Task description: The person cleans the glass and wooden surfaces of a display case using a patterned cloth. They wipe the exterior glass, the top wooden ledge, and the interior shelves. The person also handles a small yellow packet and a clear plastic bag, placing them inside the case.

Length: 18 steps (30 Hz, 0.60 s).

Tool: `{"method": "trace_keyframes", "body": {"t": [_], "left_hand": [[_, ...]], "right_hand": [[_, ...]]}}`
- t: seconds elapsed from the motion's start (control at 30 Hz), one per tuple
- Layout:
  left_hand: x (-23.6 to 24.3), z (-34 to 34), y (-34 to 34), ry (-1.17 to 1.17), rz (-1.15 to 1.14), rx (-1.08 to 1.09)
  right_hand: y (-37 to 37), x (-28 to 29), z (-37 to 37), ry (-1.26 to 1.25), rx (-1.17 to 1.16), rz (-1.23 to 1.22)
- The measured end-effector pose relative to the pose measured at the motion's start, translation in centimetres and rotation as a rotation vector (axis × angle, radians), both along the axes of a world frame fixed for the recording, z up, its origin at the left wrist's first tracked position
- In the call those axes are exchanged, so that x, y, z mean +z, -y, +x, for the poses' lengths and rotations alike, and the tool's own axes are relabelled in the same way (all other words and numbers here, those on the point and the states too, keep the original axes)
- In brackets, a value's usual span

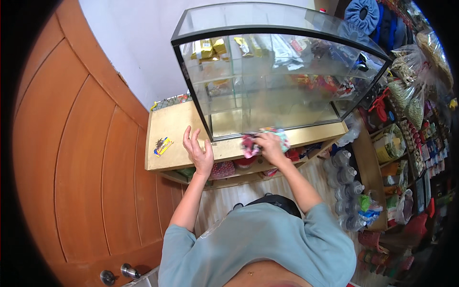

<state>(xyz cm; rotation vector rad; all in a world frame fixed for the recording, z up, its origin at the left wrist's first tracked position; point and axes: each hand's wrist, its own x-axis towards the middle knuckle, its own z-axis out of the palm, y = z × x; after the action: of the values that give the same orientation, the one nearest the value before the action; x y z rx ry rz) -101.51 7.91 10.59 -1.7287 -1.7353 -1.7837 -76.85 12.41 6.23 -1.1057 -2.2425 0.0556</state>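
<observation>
A glass display case with a black frame stands on a pale wooden cabinet, holding yellow and white packets and other goods. My right hand grips a colourful patterned cloth at the cabinet's front edge, just below the case's front glass. My left hand is open, fingers curved and apart, near the case's lower left corner. A small yellow packet with something dark on it lies on the cabinet top to its left.
An orange-brown door fills the left side. Clear plastic bottles stand on the pale floor at right. Beyond them is crowded wooden shelving with bags and packets. Items are stored under the cabinet top.
</observation>
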Motion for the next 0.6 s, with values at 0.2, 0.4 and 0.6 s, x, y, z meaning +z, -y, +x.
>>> {"method": "trace_keyframes", "body": {"t": [0.2, 0.4, 0.6], "left_hand": [[7.8, 5.5, -1.1, -0.197, 0.061, -0.179], [9.0, 10.8, -4.0, -0.057, -0.112, -0.236], [8.9, 14.6, -5.3, 0.081, -0.123, -0.108]], "right_hand": [[0.6, 0.6, 18.4, 0.175, -0.593, 0.052], [3.6, 5.2, 28.7, -0.067, -0.753, -0.519], [3.7, 7.0, 32.5, -0.532, -0.549, -0.573]]}}
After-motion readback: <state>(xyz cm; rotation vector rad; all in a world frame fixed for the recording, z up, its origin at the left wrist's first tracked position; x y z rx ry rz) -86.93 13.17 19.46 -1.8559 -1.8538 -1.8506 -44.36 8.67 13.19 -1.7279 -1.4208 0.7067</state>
